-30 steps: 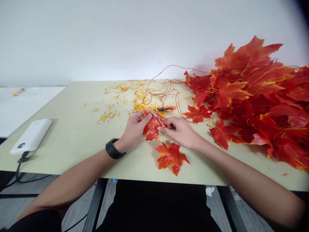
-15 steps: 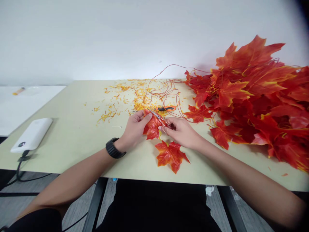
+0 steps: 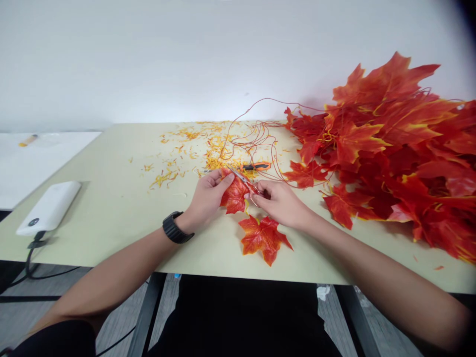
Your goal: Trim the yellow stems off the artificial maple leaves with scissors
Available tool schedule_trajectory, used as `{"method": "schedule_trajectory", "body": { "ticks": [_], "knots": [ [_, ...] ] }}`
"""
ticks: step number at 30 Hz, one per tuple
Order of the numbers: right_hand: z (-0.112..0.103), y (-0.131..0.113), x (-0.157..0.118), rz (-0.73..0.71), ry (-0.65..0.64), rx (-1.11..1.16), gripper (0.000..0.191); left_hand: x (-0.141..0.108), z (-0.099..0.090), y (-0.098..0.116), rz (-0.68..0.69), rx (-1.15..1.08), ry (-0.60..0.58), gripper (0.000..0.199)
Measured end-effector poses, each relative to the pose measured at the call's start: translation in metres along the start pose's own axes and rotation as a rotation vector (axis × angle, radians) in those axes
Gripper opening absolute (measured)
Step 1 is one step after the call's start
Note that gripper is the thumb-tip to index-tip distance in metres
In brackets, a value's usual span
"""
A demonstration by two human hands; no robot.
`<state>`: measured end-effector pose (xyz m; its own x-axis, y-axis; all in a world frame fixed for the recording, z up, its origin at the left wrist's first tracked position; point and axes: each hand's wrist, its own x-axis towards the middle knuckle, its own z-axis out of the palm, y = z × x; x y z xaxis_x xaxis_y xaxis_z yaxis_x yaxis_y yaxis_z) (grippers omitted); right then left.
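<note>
A red-orange artificial maple leaf (image 3: 234,198) is pinched between the thumb and fingers of my left hand (image 3: 210,194). My right hand (image 3: 278,199) is closed around the handles of small metal scissors (image 3: 240,174), whose blades lie across the upper edge of that leaf, close to my left thumb. Just below the hands, a second maple leaf (image 3: 264,239) lies flat on the table. Behind the scissors rests an orange-and-black handled tool (image 3: 256,166), its far end among yellow trimmings (image 3: 215,163). My fingers partly hide the held leaf and the scissor handles.
A big heap of red artificial leaves (image 3: 401,158) fills the right side of the pale table (image 3: 126,218). Thin red cord (image 3: 256,141) loops out of it toward the middle. At the left stands a white power bank (image 3: 50,207) with a black cable (image 3: 28,265).
</note>
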<state>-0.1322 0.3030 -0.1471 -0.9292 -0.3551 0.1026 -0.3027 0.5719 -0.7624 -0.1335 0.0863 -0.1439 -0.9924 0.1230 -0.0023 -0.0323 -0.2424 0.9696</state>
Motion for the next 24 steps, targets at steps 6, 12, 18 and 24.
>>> {"method": "schedule_trajectory", "body": {
  "ticks": [6,12,18,24],
  "knots": [
    [0.0,-0.0009,0.0004,-0.007,0.013,0.005,0.034,0.0002,0.0003,-0.0003,-0.005,-0.006,0.007,0.042],
    [0.0008,-0.0023,0.0002,0.004,0.014,0.011,0.034,0.0005,-0.0001,-0.0008,-0.001,0.009,0.01,0.041],
    [-0.0009,-0.0031,-0.0004,0.026,0.009,0.011,0.031,-0.0004,0.0009,0.0007,-0.009,0.019,0.013,0.044],
    [-0.0019,-0.0017,0.0011,0.021,0.054,0.027,0.036,-0.0003,-0.0002,-0.0002,0.007,0.071,0.028,0.043]
  ]
}}
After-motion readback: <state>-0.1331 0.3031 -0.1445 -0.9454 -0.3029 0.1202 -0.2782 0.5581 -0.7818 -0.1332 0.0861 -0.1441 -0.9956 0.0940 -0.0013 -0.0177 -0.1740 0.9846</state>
